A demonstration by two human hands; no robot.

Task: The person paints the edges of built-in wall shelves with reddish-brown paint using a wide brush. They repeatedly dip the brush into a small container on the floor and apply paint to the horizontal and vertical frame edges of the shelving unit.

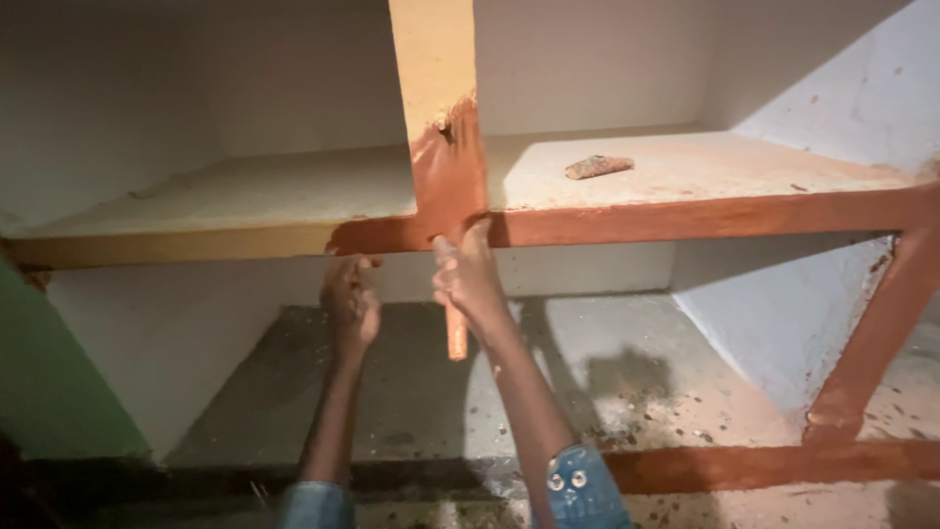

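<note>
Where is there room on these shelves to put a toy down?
The upper shelf left of the upright divider is bare. Right of it, there is room around the small brown lump. The lower shelf floor is open behind the arms. It is crowded at the painted front edge, where the left hand and the right hand with its brush handle work.

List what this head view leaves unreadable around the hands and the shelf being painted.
- Brush head: the right hand covers it; only the orange handle shows.
- Left hand: whether it touches the shelf edge is lost in blur and shadow.
- Upright divider: its top is cut off by the frame's upper edge.
- Small brown object on the shelf: too small and blurred to identify.
</note>
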